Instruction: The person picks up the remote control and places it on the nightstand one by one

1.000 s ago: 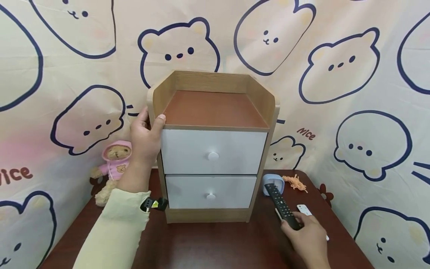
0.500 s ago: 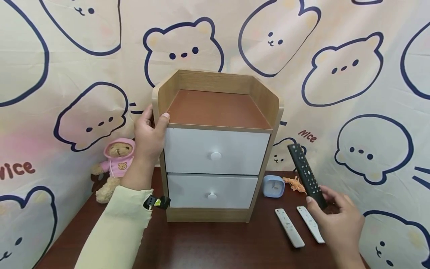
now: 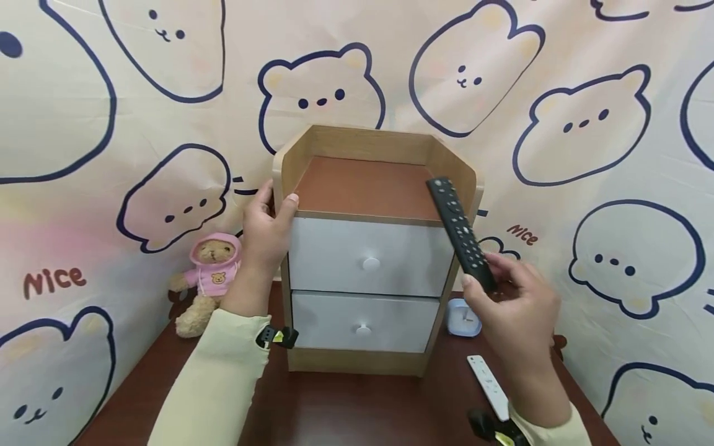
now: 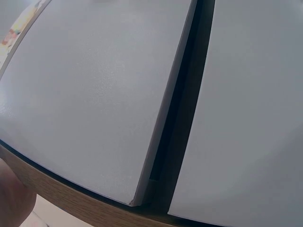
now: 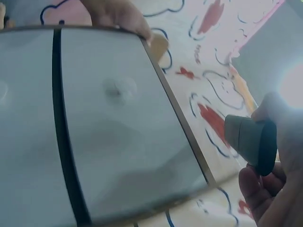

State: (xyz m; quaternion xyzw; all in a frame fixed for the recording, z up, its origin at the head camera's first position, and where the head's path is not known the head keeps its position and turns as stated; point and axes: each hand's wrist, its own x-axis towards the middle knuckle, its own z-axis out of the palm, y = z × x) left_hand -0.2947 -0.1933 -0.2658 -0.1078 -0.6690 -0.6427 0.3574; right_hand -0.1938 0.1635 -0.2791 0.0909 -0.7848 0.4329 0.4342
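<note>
In the right hand (image 3: 515, 303): a black remote (image 3: 460, 235), pinched near its lower end between thumb and fingers, so most of its length and its button face stay uncovered.
Remote's tilt: its far end slants up and away from the right hand, crossing the tray's right end in the head view; the right wrist view shows it apart from the cabinet.
Left hand (image 3: 269, 232): grips the cabinet (image 3: 357, 362) at its upper left wall, thumb in front and fingers round the outside, probably to steady it.
Top tray (image 3: 370, 144): just beside the left hand, a red-brown floor between low wooden walls, which would keep things from sliding off.
Upper drawer (image 3: 334, 251): below and right of the left hand, white front with a round knob; contents hidden.
Lower drawer (image 3: 329, 319): farther below that hand, also fronted in white; contents hidden. A dark gap parts the two fronts, and whether either stands slightly out I cannot tell.
White remote (image 3: 485, 381): on the table (image 3: 357, 409), below the right hand, near its wrist.
Pale blue object (image 3: 463, 318): just left of the right hand, perhaps a small clock.
Toy bear (image 3: 209, 282): seated left of the left hand, beyond that forearm.
</note>
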